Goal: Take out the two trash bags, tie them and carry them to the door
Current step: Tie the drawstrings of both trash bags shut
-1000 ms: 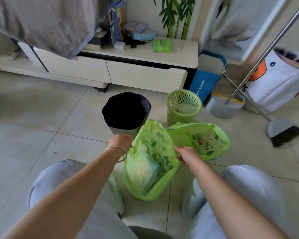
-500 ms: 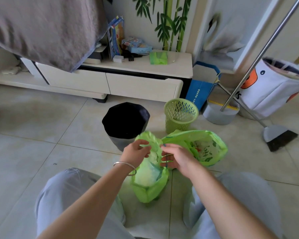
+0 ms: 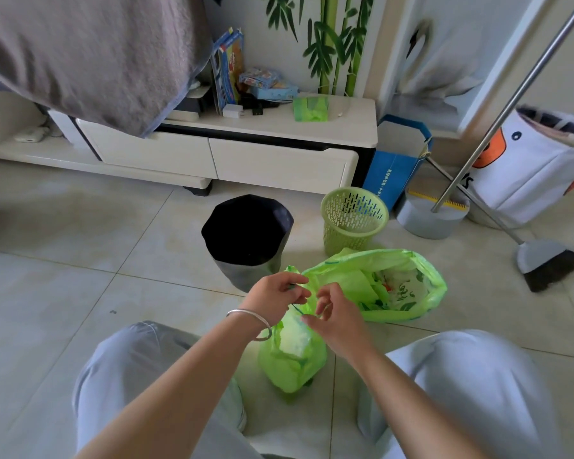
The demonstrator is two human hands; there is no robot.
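Two green trash bags lie on the tiled floor between my knees. The near bag (image 3: 290,356) stands upright with its mouth gathered at the top. My left hand (image 3: 275,293), with a silver bracelet on the wrist, pinches the bag's thin green drawstring just above the mouth. My right hand (image 3: 337,318) grips the other end of the same string, close beside the left. The second bag (image 3: 378,286) lies on its side to the right, mouth wide, with paper scraps showing inside.
A bin with a black liner (image 3: 247,238) and a green mesh basket (image 3: 353,220) stand just beyond the bags. A broom (image 3: 544,263) and grey dustpan (image 3: 431,217) are at the right. A white TV cabinet (image 3: 246,154) runs along the wall, with a blue paper bag (image 3: 398,160) beside it.
The near bag's mouth went from wide open to gathered shut. Both hands moved from its sides to the top and now hold its drawstring.
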